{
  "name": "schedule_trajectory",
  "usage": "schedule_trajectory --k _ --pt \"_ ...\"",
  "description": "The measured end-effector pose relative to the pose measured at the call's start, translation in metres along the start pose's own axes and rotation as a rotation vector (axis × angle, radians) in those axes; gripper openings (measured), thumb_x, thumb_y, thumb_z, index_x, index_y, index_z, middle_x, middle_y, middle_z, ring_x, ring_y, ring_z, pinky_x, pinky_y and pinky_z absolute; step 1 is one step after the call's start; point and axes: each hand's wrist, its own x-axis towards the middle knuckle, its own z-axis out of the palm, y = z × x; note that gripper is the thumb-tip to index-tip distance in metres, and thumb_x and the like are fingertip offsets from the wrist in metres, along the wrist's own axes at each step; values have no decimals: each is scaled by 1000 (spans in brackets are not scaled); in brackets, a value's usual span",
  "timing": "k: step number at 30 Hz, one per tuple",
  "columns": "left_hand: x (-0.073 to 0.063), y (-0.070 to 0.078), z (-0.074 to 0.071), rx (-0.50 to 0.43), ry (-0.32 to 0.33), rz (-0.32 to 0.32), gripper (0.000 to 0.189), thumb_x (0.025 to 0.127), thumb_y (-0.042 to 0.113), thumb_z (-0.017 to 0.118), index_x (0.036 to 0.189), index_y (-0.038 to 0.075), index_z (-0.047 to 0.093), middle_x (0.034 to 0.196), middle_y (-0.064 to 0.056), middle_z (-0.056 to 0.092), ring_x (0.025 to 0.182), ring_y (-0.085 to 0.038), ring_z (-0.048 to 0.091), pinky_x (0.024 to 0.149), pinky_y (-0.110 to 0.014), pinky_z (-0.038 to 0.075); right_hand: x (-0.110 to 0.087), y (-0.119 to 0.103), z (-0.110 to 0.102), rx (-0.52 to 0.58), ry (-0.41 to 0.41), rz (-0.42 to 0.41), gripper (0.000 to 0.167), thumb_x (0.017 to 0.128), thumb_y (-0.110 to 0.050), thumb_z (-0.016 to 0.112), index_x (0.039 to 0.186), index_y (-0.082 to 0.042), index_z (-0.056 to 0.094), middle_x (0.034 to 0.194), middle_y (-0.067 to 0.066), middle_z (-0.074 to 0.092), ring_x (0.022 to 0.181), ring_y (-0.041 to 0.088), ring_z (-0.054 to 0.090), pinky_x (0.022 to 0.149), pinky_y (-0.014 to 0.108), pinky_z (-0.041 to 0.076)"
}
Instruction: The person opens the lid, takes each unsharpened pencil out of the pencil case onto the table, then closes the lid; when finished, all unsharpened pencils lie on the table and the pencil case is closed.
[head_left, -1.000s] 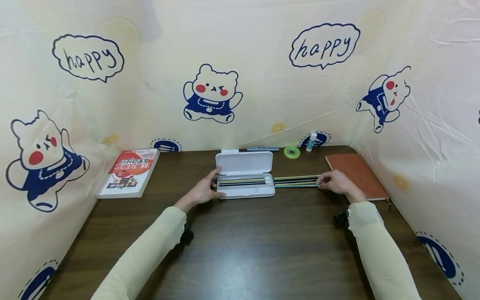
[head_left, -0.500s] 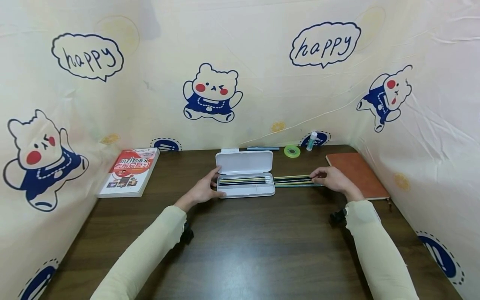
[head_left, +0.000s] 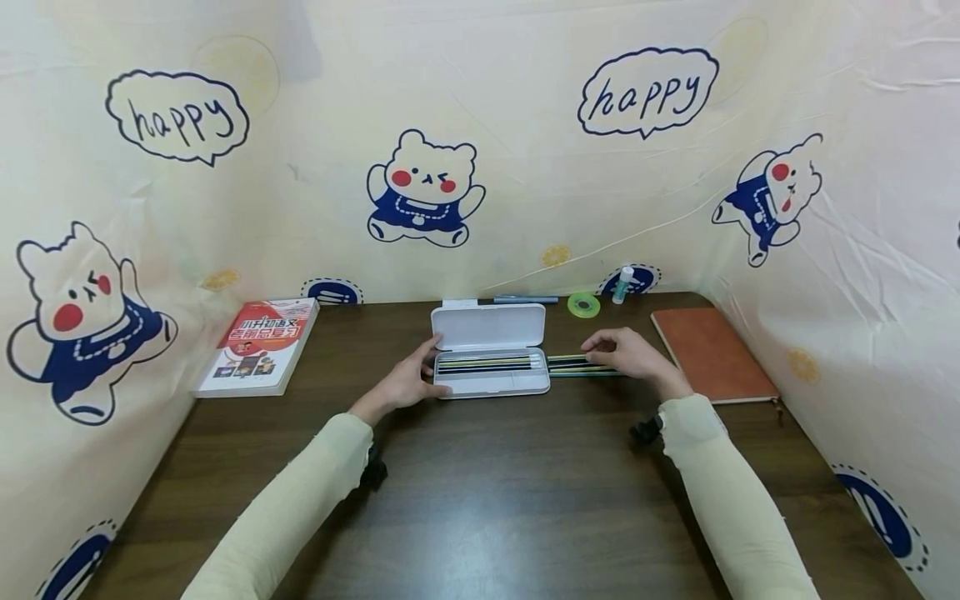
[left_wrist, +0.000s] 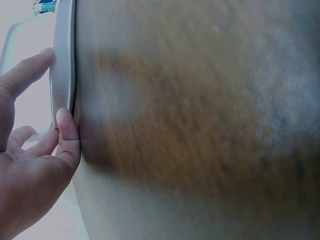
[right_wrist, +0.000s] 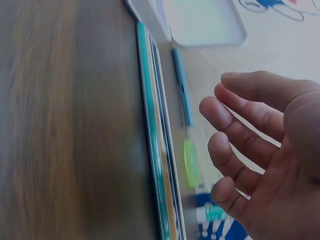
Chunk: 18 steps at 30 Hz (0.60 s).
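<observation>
An open white pencil case (head_left: 491,382) lies on the table with several pencils (head_left: 487,363) in its back compartment. My left hand (head_left: 405,379) holds the case at its left end, thumb at the front corner and fingers towards the lid (head_left: 489,325). In the left wrist view, fingertips touch the case's side wall (left_wrist: 63,65). A row of loose pencils (head_left: 570,365) in teal, yellow and dark colours lies against the case's right end. My right hand (head_left: 630,354) hovers over their right ends, fingers loosely bent. The right wrist view shows nothing in its fingers (right_wrist: 220,112).
A blue pen (head_left: 525,298), a green roll of tape (head_left: 583,305) and a glue stick (head_left: 622,284) stand or lie along the back edge. A brown notebook (head_left: 716,354) lies at the right, a thick book (head_left: 258,346) at the left. A printed cloth (head_left: 525,125) surrounds the table.
My right hand has moved left along the loose pencils, from their right ends towards the case. The left hand stays at the case.
</observation>
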Motion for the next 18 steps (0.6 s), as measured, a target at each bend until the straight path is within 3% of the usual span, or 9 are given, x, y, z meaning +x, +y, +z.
schedule_trajectory --k 6,18 --pt "0 -1 0 -3 -2 2 104 85 26 81 162 23 11 157 -13 40 122 -29 51 105 -47 42 12 -19 14 10 -36 -31 25 96 -20 66 117 -6 71 105 7 72 95 22 59 86 36 47" --pt "-2 1 -1 -3 -3 3 103 85 26 81 162 23 11 157 -13 40 122 -29 51 105 -46 42 35 -47 46 -21 -94 -107 19 94 -16 69 111 -9 74 103 3 74 85 19 56 76 30 46"
